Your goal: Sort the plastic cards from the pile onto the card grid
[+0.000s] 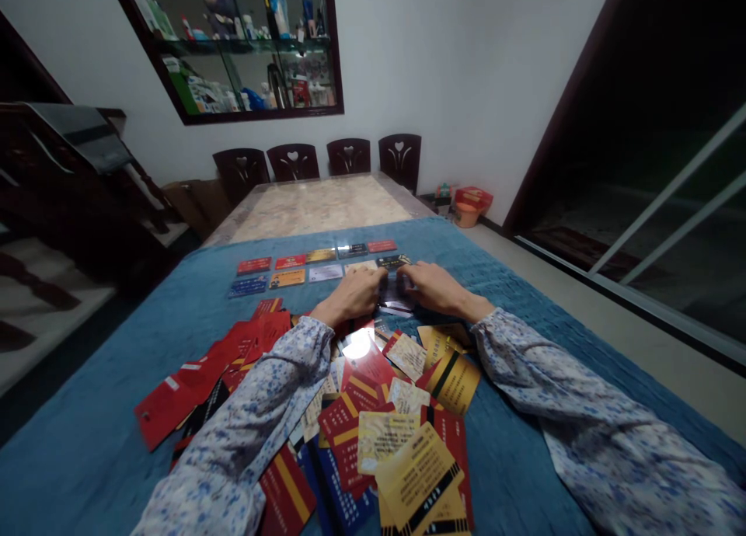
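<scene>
A person in white cloth sleeves patterned with small blue flowers (280, 388) is holding both bare hands over a long desk with a mottled beige stone-look top (332, 202), a plush blue cloth (180, 307) covering its near part. The left hand (353, 294) and the right hand (438, 286) are facing each other, fingers bending inward with only a narrow gap between them. A dark, glossy flat card with a pale striped edge (397, 307) is showing in that gap; the fingers are probably handling it, but I cannot tell whether either set is actually pinching it.

Beyond, two rows of five cards are lying flat, a black rectangular card with gold marking (395, 261) ending the near row on the right. Nearer the person, a loose heap of red, gold, blue and cream rectangular cards (423, 474) is spreading underneath the forearms.

I'm judging that sorting or placing single cards is going on; the next move is likely calling for light fingertips, leaving those neat neighbours undisturbed
</scene>
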The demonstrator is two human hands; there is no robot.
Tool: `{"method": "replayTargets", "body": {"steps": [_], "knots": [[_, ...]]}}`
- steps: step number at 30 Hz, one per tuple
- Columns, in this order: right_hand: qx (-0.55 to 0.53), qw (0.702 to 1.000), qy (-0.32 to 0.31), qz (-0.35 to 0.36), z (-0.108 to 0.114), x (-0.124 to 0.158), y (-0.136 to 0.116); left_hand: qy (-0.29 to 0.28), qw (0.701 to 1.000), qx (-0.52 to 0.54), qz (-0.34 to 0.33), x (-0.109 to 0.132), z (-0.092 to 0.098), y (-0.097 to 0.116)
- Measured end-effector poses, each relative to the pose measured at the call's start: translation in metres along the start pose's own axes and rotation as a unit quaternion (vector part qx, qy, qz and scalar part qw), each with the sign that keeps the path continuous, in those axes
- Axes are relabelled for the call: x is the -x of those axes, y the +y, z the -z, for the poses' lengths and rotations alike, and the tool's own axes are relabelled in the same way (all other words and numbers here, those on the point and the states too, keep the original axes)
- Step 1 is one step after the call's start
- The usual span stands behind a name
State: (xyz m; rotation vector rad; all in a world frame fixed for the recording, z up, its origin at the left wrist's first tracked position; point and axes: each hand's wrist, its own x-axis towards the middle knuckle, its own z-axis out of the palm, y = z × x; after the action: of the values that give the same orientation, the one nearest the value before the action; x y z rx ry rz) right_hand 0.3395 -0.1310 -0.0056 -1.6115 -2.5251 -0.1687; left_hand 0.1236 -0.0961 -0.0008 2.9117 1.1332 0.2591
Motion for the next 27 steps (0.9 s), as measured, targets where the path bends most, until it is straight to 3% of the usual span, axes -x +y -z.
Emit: {"method": "replayTargets", "body": {"steps": [7,18,27], "knots": [[-0.002,1.000,0.018,0.009,-0.012,-0.001,0.003,-0.019,0.997,-0.070,0.023,0.000,0.000,0.005],[-0.037,0.999,-0.028,0.002,-0.013,0.001,0.004,-0.011,0.997,-0.067,0.032,-0.001,-0.006,0.000],[-0.089,0.995,0.019,0.032,-0.026,-0.002,0.018,0.007,0.999,-0.034,0.007,0.000,-0.008,-0.006]]}}
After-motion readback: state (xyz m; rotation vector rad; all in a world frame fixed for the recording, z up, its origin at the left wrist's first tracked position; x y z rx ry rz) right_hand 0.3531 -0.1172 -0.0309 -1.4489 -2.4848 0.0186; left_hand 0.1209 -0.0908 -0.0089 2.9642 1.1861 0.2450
